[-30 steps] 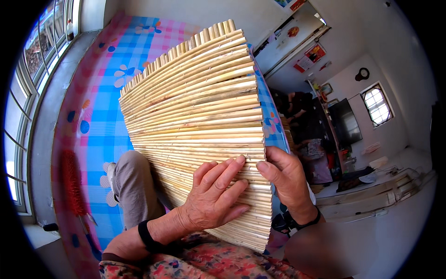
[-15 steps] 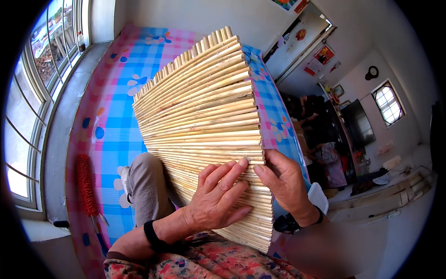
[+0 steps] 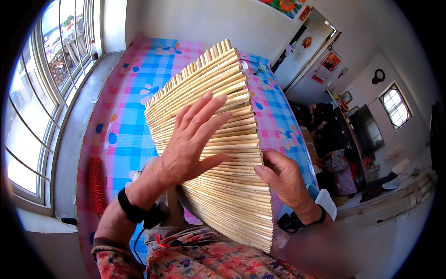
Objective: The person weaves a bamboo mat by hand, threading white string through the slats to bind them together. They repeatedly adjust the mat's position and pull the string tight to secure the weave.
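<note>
A mat of pale, bundled reed rods (image 3: 220, 190) stands tilted across my lap, its upper end toward the far wall. My left hand (image 3: 190, 139) is over the middle of the mat with fingers apart and stretched out, holding nothing; whether it touches the rods I cannot tell. My right hand (image 3: 283, 181) grips the mat's right edge, thumb on the front and fingers curled behind it.
A checked pink-and-blue sheet (image 3: 114, 162) lies under me. A red bristly duster (image 3: 96, 186) is at left beside the window sill (image 3: 81, 116). A white plastic container (image 3: 325, 204) is at right. People in dark and patterned clothing (image 3: 320, 116) are in the dim room beyond.
My left hand has left the mat's right edge and moved up and left, fingers spreading. My right hand keeps its hold. The view has shifted, with the surroundings lower in frame.
</note>
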The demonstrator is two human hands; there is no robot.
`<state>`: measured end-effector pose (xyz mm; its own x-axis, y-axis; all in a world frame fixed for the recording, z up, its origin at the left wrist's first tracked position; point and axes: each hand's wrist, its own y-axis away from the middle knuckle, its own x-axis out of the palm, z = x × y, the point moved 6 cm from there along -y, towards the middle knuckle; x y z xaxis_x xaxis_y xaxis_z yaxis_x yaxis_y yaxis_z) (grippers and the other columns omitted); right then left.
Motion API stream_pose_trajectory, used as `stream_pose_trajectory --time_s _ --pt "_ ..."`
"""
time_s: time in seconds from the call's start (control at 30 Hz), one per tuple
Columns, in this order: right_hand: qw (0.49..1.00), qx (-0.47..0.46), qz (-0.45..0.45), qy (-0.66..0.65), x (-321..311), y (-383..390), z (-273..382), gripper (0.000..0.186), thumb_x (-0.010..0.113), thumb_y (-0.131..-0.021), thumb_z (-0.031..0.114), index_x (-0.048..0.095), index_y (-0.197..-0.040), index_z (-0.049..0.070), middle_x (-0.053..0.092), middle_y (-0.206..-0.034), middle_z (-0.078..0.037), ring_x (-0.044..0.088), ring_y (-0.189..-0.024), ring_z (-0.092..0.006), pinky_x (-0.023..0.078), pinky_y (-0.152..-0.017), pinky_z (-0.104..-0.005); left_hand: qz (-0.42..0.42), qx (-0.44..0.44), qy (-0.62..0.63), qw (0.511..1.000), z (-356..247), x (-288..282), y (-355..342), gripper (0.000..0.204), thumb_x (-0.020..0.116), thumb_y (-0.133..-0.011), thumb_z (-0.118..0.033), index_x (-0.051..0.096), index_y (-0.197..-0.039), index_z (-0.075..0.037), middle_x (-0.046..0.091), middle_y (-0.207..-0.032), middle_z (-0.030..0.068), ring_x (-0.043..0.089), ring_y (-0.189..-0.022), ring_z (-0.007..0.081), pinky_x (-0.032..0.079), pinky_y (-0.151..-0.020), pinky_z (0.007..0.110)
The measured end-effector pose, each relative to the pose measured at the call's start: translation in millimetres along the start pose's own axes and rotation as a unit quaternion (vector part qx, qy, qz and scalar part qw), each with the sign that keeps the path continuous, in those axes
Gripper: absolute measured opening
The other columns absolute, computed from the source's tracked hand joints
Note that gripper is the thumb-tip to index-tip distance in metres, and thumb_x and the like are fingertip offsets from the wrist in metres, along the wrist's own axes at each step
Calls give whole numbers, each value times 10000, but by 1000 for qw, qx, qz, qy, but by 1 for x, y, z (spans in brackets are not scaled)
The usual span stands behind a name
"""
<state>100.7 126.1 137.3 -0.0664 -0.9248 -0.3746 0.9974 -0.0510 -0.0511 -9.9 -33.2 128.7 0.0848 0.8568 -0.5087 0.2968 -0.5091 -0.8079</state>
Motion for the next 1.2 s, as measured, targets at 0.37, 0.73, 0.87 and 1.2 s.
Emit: stream_pose_trajectory --time_s 0.37,0.73,0.87,1.2 --pt "999 -24 29 33 -1 -3 7 287 593 -943 157 562 -1143 -45 629 -975 -78 580 -924 -101 468 -831 -269 150 168 -91 970 -17 -6 -58 866 821 -615 -354 452 -1371 -144 434 -1431 48 262 -1422 267 155 -1156 540" --pt "977 -156 97 106 -3 -11 15 234 578 -953 156 585 -1095 -30 644 -918 -98 611 -825 -122 490 -741 -268 336 238 -93 906 -39 -1 -81 433 820 -634 -265 648 -992 -92 574 -895 32 556 -922 201 389 -810 363" --pt "987 -127 25 94 -23 -26 1 160 539 -964 110 589 -1066 -3 607 -838 -88 612 -717 -126 497 -646 -259 365 198 -119 902 -36 1 -78 464 820 -635 -263 658 -1039 -102 583 -861 23 558 -913 198 385 -807 362" --pt "942 -234 74 228 -22 -38 16 126 588 -895 14 624 -1014 1 613 -771 -72 596 -638 -149 473 -577 -260 342 225 -108 906 -40 5 -79 477 790 -675 -287 664 -1102 -116 587 -858 6 557 -911 185 373 -815 358"
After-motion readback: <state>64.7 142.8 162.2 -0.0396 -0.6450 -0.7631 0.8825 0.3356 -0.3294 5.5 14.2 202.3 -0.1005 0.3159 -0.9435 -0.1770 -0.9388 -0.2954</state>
